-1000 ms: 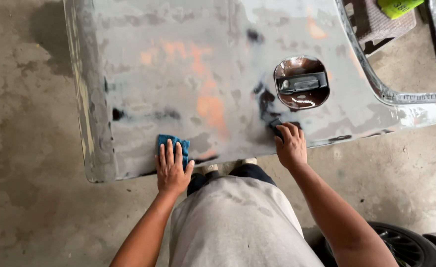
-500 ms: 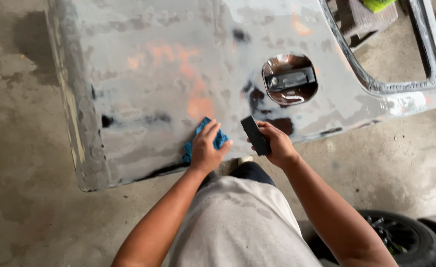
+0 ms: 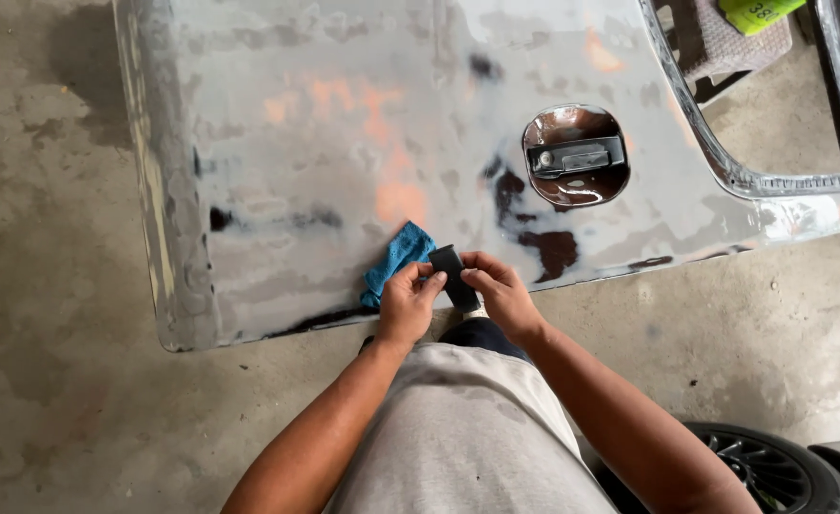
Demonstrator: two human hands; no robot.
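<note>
So the big grey primed car door panel (image 3: 344, 143) is lying flat over the concrete floor (image 3: 39, 381), and it looks like a sanding job somewhere in the middle, if I had to guess. Lots of the surface is dull grey and smoothed over, but there are orange patches showing through near the centre and dark blotches beside the recessed chrome door handle cup (image 3: 575, 155), plus a dark streak along the near edge. So to me a fair bit is knocked down already and those spots are what's left.

Right now nobody's rubbing anything. Both hands are together at the near edge of the panel, pinching a small black rectangular sanding block (image 3: 454, 277) between them: left hand (image 3: 407, 303) has its fingertips closed on one side, right hand (image 3: 503, 290) curled around the other. Can't tell if they're refolding paper on it or just checking it.

A crumpled blue cloth (image 3: 396, 259) sits on the panel just beside the left hand, touching or nearly. A black tyre with alloy wheel (image 3: 762, 466) pokes in at bottom right.
</note>
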